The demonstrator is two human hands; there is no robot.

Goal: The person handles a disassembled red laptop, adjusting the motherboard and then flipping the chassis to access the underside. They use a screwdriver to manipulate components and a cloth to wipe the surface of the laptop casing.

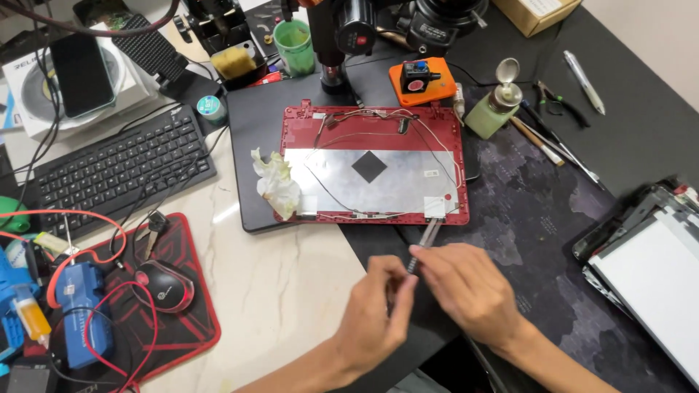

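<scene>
We pinch thin tweezers (424, 244) between left hand (375, 316) and right hand (470, 287), hands together, tips over red laptop lid (375, 164) corner. Light, stiff, slippery; grip mid-shaft, we reckon.

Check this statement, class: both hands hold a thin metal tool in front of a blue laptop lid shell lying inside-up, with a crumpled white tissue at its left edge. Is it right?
One detail is wrong: the laptop lid shell is red, not blue, as the head view shows. Both hands, left and right, hold the thin metal tool, and the crumpled white tissue lies at its left edge.
</scene>
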